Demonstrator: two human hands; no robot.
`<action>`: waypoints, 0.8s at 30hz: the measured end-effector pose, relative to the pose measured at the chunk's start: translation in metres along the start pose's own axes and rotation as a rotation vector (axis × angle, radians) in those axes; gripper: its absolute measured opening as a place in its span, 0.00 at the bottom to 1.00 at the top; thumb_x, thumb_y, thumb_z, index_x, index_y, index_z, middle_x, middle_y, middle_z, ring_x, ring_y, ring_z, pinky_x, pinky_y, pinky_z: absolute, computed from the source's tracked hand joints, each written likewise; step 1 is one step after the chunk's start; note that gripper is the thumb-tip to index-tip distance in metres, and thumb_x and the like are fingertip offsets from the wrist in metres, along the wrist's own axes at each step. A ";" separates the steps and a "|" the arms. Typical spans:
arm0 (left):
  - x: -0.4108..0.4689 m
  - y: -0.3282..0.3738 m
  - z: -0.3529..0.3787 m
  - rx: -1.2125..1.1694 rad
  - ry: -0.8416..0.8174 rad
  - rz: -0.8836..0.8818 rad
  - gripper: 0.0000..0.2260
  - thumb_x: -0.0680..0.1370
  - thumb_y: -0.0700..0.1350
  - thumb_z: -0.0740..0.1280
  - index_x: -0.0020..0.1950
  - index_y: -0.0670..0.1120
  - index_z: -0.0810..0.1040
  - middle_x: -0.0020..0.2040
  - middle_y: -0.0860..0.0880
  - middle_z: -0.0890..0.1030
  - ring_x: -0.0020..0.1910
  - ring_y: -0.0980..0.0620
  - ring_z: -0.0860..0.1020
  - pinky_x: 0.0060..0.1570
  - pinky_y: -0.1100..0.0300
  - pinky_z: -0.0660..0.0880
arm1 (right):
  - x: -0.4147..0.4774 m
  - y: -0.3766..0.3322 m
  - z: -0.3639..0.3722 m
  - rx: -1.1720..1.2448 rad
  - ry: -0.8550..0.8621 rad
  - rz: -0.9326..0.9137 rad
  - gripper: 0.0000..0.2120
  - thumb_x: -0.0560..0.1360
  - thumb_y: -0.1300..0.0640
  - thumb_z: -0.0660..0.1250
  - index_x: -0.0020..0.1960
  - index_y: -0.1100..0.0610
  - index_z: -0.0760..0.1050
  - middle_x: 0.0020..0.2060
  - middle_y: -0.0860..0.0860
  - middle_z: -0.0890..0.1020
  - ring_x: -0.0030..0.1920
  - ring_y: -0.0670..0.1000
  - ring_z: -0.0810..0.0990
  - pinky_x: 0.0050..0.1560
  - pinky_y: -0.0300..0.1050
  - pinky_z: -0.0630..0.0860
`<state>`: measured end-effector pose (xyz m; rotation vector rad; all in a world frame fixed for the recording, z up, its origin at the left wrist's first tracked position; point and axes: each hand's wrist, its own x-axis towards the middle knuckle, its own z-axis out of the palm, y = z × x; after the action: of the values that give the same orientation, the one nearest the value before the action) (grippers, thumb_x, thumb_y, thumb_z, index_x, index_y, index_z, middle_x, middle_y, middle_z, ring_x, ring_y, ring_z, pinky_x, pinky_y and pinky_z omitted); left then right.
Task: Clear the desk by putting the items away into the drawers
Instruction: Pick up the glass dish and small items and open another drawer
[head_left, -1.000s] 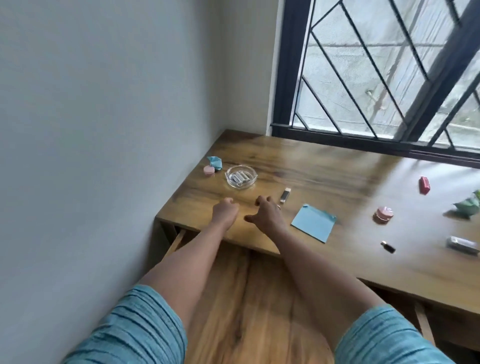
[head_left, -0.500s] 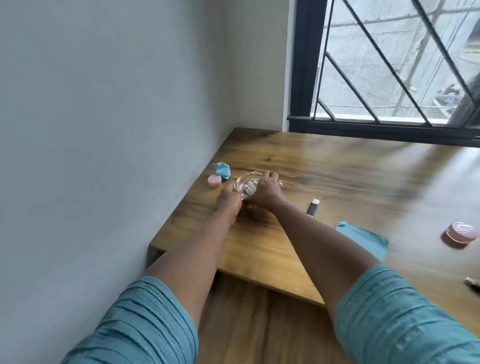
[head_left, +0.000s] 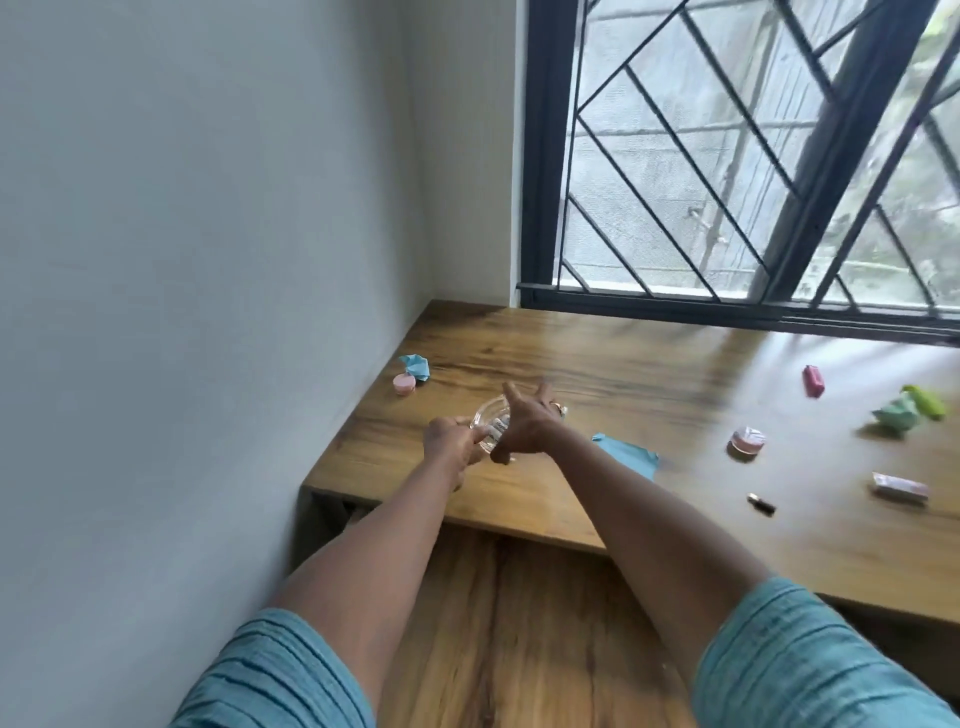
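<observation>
A clear glass dish (head_left: 489, 422) with small silvery items inside is held tilted just above the wooden desk (head_left: 649, 374), near its left end. My left hand (head_left: 451, 448) grips its near-left rim and my right hand (head_left: 524, 427) grips its right side, covering much of it. Partly behind my right forearm lies a blue envelope (head_left: 631, 456). A pink round case (head_left: 404, 383) and a crumpled blue paper (head_left: 417, 366) sit by the wall.
On the right of the desk lie a pink compact (head_left: 748, 440), a small dark tube (head_left: 761, 503), a white-pink box (head_left: 900, 487), a red item (head_left: 813, 380) and a green crumpled paper (head_left: 896, 413). An opening under the desk's left end (head_left: 332, 512) is dark. A barred window (head_left: 727, 156) stands behind.
Both hands reached from the desk's front edge to the glass dish, closed on it, and have now lifted and tilted it toward me.
</observation>
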<state>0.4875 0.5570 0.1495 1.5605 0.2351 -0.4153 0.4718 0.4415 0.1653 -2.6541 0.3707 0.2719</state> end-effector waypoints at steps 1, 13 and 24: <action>-0.018 -0.003 0.001 0.028 -0.024 -0.005 0.17 0.74 0.31 0.68 0.62 0.35 0.74 0.53 0.38 0.80 0.45 0.47 0.79 0.41 0.57 0.79 | -0.017 0.003 -0.003 -0.031 -0.040 0.028 0.54 0.61 0.54 0.77 0.76 0.46 0.46 0.74 0.64 0.40 0.72 0.71 0.54 0.68 0.58 0.65; -0.179 -0.124 0.027 0.079 -0.226 -0.067 0.14 0.67 0.28 0.73 0.51 0.33 0.79 0.49 0.35 0.82 0.42 0.44 0.81 0.33 0.57 0.80 | -0.219 0.081 0.048 -0.195 -0.192 0.288 0.54 0.58 0.46 0.79 0.74 0.43 0.49 0.71 0.62 0.50 0.69 0.68 0.62 0.63 0.58 0.69; -0.263 -0.237 0.049 0.223 -0.229 -0.269 0.12 0.70 0.25 0.67 0.52 0.35 0.80 0.41 0.39 0.81 0.29 0.49 0.76 0.20 0.63 0.73 | -0.340 0.150 0.136 -0.092 -0.238 0.409 0.57 0.59 0.47 0.79 0.76 0.46 0.45 0.72 0.62 0.51 0.71 0.66 0.59 0.69 0.56 0.66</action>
<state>0.1475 0.5462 0.0387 1.6877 0.2270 -0.8496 0.0882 0.4465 0.0699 -2.5727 0.8365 0.7400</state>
